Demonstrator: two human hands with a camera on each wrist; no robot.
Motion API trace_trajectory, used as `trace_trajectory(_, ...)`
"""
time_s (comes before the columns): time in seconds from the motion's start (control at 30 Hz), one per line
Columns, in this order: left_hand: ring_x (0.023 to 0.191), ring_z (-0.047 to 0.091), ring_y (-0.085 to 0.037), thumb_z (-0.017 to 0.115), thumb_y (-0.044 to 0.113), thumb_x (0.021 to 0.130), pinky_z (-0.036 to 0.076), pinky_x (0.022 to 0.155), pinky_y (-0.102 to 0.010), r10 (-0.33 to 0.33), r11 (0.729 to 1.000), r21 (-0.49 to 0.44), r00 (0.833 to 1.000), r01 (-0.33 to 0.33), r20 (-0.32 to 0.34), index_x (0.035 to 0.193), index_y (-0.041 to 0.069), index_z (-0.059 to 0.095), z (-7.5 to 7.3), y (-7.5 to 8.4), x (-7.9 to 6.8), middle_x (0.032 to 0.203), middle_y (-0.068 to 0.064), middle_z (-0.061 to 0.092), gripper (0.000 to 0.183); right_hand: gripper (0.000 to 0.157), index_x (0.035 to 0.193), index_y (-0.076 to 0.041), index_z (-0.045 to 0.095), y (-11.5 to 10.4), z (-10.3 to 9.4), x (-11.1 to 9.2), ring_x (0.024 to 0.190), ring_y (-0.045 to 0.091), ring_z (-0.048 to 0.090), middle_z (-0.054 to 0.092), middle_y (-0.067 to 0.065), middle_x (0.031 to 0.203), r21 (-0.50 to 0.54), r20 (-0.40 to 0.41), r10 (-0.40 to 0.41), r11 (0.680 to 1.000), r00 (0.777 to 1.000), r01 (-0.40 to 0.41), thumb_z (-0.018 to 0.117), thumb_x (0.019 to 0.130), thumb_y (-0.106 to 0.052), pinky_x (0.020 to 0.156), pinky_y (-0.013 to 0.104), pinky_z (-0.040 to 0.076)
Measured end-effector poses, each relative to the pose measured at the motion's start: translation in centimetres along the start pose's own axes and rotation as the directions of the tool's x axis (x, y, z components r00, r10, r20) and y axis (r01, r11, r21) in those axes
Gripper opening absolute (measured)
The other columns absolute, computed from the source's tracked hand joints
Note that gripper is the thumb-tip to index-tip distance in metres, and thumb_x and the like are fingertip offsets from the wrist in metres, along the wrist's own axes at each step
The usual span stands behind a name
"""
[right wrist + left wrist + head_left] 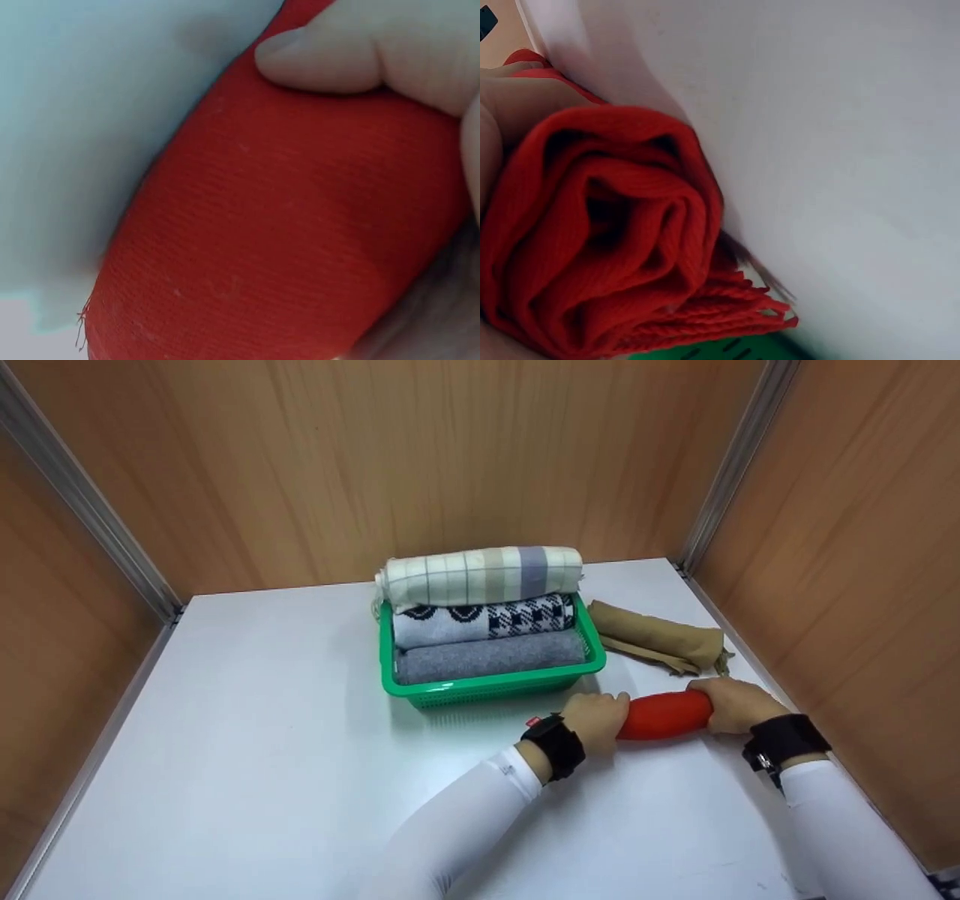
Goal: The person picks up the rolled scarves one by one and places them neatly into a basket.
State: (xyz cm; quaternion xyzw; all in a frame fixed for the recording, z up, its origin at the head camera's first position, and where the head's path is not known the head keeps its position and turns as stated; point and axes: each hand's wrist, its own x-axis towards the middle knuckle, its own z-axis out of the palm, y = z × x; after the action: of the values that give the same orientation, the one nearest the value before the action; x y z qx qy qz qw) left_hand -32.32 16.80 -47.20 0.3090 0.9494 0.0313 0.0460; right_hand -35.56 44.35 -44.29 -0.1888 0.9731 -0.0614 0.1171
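Note:
A red rolled scarf (666,715) is held level just above or on the table, to the right of the green basket. My left hand (596,721) grips its left end, and my right hand (739,705) grips the right end. Seen end-on in the left wrist view, the scarf (615,232) shows spiral layers and a twisted fringe (727,307). In the right wrist view the thumb (322,64) lies across the red knit (277,202); the other fingers are mostly hidden.
The green basket (491,690) holds a grey roll (491,656), a black-and-white patterned roll (442,628) and, at its back, a checked fringed roll (465,577). Right of it lies a tan scarf roll (660,634). Wooden panels (465,457) enclose the white table (225,750).

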Motion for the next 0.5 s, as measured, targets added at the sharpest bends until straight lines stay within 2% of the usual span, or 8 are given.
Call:
trace_trajectory(0.2, 0.104, 0.075, -0.015, 0.076, 0.033, 0.099, 0.063, 0.092, -0.033, 0.004, 1.000, 0.031, 0.999, -0.003, -0.037, 0.142, 0.018, 0.058, 0.38, -0.41, -0.14, 0.123, 0.001, 0.077, 0.049, 0.054, 0.126, -0.001, 0.071, -0.37, -0.02, 0.02, 0.093, 0.035, 0.067, 0.074, 0.019, 0.111, -0.031, -0.051, -0.028, 0.999, 0.998, 0.026, 0.076, 0.072, 0.004, 0.086, 0.058, 0.056)
trace_trajectory(0.5, 0.103, 0.075, -0.016, 0.076, 0.034, 0.100, 0.063, 0.093, -0.034, -0.015, 0.999, 0.032, 0.999, 0.016, -0.045, 0.142, 0.017, 0.057, -0.21, -0.68, -0.89, 0.124, 0.000, 0.077, 0.049, 0.056, 0.130, -0.004, 0.072, -0.92, -0.32, 0.63, 0.091, 0.035, 0.067, 0.075, 0.017, 0.111, -0.006, -0.094, -0.001, 1.000, 0.996, 0.001, 0.077, 0.075, 0.007, 0.085, 0.060, 0.056)
